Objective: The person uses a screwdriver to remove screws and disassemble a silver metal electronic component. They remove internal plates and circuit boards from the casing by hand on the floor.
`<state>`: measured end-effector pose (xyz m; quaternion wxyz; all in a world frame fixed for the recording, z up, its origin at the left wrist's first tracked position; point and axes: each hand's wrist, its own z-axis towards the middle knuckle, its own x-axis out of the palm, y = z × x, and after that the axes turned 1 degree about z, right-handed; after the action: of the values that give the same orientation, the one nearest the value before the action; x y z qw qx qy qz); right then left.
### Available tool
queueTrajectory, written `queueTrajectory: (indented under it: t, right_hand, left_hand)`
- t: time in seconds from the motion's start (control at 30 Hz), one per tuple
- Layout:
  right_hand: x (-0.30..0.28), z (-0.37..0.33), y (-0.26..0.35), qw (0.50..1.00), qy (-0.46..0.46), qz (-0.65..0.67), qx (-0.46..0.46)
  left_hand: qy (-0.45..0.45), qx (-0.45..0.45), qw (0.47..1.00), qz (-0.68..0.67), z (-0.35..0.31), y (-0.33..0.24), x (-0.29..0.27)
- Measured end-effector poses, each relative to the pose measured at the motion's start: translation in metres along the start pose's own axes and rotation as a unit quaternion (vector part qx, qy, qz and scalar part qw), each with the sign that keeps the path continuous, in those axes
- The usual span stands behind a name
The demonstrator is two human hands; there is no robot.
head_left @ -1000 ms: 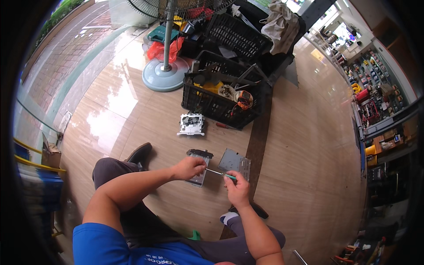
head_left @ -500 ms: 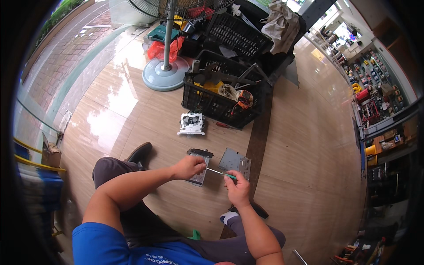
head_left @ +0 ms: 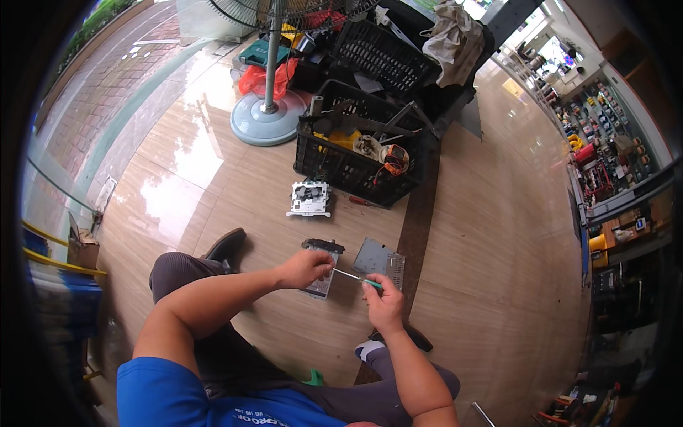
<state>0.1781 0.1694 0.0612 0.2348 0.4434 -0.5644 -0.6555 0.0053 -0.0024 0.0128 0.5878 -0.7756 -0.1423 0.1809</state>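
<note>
My right hand (head_left: 385,304) is closed around the green handle of a screwdriver (head_left: 347,274), whose metal shaft points left. At the shaft's tip, the fingers of my left hand (head_left: 306,270) are pinched together; whatever they hold is too small to make out. Below my left hand lies a boxy metal device (head_left: 320,290) with a dark front part at its far end, partly covered by the hand. Just right of it, a grey metal cover (head_left: 375,256) with a slotted edge rests on the floor. Farther off sits a white-framed mechanism (head_left: 309,200) with dark parts in its middle.
A black plastic crate (head_left: 341,174) full of tools stands beyond the mechanism, with a red-handled tool (head_left: 358,201) at its foot. To its left is the round base of a fan (head_left: 265,128). A green object (head_left: 314,378) lies between my legs.
Both hands and the screwdriver keep almost the same place. The whole view has shifted very slightly; nothing has been picked up or let go.
</note>
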Motion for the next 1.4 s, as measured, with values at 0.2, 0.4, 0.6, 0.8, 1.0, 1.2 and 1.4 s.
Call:
queueTrajectory:
  t: [0.2,0.4,0.6,0.8,1.0,1.2,1.4]
  right_hand:
    - [0.000,0.000,0.001,1.000,0.002,0.003,0.000]
    - [0.001,0.000,-0.001,1.000,0.004,0.007,0.000]
    - [0.000,-0.001,-0.002,1.000,0.002,-0.002,0.009]
    - [0.000,-0.001,-0.001,1.000,-0.002,-0.013,0.011]
    - [-0.002,-0.002,-0.004,1.000,0.016,-0.018,0.015]
    - [0.001,-0.002,-0.004,1.000,-0.006,0.000,0.015]
    - [0.001,-0.003,-0.005,1.000,0.002,-0.007,0.011]
  left_hand:
    - [-0.005,-0.008,1.000,-0.005,0.001,0.000,0.000]
    - [-0.013,-0.011,1.000,0.014,-0.001,-0.005,0.000]
    - [-0.008,-0.015,0.998,0.066,-0.003,-0.016,-0.003]
    - [0.000,-0.019,0.999,0.034,-0.006,-0.012,-0.002]
    - [0.009,-0.015,0.999,0.030,-0.004,-0.009,-0.001]
    - [0.009,-0.014,1.000,0.012,-0.002,-0.003,0.000]
    - [0.006,-0.019,1.000,0.019,-0.001,-0.002,0.000]
